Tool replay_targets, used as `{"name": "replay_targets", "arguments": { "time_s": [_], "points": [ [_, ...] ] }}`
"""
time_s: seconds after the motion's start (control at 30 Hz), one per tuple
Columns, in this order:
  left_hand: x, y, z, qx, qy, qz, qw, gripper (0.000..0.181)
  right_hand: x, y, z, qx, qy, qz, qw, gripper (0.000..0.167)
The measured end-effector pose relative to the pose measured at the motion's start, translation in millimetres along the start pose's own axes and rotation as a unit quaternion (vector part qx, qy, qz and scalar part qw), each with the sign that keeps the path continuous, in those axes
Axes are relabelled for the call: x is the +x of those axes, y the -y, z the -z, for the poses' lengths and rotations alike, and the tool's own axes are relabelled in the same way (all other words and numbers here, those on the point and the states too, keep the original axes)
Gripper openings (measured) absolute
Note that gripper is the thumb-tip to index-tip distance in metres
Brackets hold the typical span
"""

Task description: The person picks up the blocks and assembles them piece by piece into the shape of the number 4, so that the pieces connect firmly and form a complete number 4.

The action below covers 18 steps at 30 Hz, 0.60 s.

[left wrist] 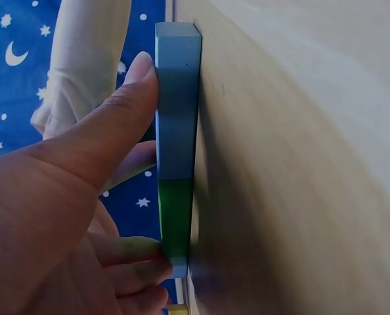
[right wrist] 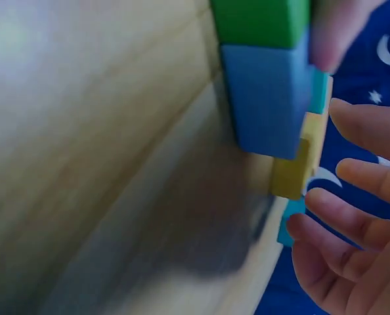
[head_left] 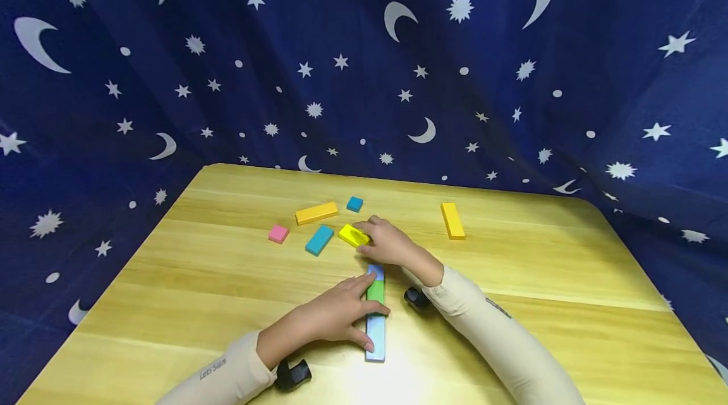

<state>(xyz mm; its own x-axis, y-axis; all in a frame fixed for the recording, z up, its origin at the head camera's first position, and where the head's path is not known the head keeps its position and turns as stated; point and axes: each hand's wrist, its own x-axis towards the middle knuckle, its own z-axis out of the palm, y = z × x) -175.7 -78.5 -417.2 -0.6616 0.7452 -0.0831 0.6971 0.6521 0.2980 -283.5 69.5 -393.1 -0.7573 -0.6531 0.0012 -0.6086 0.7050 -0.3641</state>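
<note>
A row of joined blocks, light blue (head_left: 375, 337), green (head_left: 376, 292) and blue (head_left: 374, 270), lies on the table. My left hand (head_left: 335, 312) rests against this row with spread fingers; the left wrist view shows its thumb at the side of the light blue block (left wrist: 178, 108) and other fingertips by the green one (left wrist: 175, 213). Just beyond the row's far end, my right hand (head_left: 388, 242) is over the right end of a yellow block (head_left: 351, 235). In the right wrist view its fingers (right wrist: 352, 216) are spread and loosely bent; firm contact with the block cannot be made out.
Left of the yellow block lie a teal block (head_left: 320, 241), a pink block (head_left: 278, 234) and an orange block (head_left: 316, 213). A small blue block (head_left: 355, 204) is behind it. Another orange block (head_left: 453, 221) lies to the right. A star-patterned curtain (head_left: 364, 95) hangs behind the table (head_left: 540, 253).
</note>
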Motion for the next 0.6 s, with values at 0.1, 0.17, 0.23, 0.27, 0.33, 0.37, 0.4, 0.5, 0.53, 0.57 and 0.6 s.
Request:
{"name": "replay_targets", "arguments": {
  "time_s": [0.1, 0.17, 0.23, 0.27, 0.33, 0.37, 0.4, 0.5, 0.53, 0.57, 0.6],
  "points": [
    [-2.2, -1.6, -0.6, -0.012, 0.001, 0.003, 0.9999, 0.059, 7.0, 3, -5, -0.015, 0.023, -0.012, 0.9995, 0.051],
    [-2.9, -2.1, -0.3, -0.019, 0.001, 0.003, 0.9998, 0.059, 9.4, 4, -7, -0.019, 0.03, -0.021, 0.9992, 0.049],
    [-3.6, -3.0, 0.2, -0.022, 0.002, 0.003, 0.9998, 0.059, 10.0, 3, -9, -0.024, 0.034, -0.025, 0.9988, 0.047],
    [-3.7, -3.4, 0.3, -0.022, 0.002, 0.003, 0.9997, 0.059, 9.5, 2, -10, -0.027, 0.034, -0.027, 0.9987, 0.046],
    [-3.5, -3.7, -0.1, -0.021, 0.003, 0.003, 0.9998, 0.059, 8.2, -1, -10, -0.034, 0.031, -0.027, 0.9986, 0.043],
    [-3.2, -3.8, 0.0, -0.02, 0.004, 0.003, 0.9998, 0.059, 7.4, -3, -10, -0.039, 0.03, -0.024, 0.9985, 0.041],
    [-3.0, -3.9, 0.3, -0.02, 0.004, 0.004, 0.9998, 0.059, 6.5, -4, -9, -0.043, 0.028, -0.022, 0.9984, 0.039],
    [-2.1, -3.3, 0.8, -0.018, 0.006, 0.009, 0.9998, 0.059, 3.5, -11, -5, -0.052, 0.028, -0.017, 0.9981, 0.035],
    [-1.7, -3.0, 0.9, -0.019, 0.007, 0.011, 0.9997, 0.059, 2.0, -14, -3, -0.053, 0.028, -0.016, 0.9981, 0.034],
    [-1.4, -2.8, 0.9, -0.02, 0.009, 0.013, 0.9997, 0.059, -0.1, -17, -2, -0.055, 0.03, -0.014, 0.998, 0.034],
    [-1.2, -2.7, 0.6, -0.021, 0.009, 0.015, 0.9996, 0.059, -2.7, -20, 0, -0.055, 0.03, -0.015, 0.9979, 0.033]
  ]
}}
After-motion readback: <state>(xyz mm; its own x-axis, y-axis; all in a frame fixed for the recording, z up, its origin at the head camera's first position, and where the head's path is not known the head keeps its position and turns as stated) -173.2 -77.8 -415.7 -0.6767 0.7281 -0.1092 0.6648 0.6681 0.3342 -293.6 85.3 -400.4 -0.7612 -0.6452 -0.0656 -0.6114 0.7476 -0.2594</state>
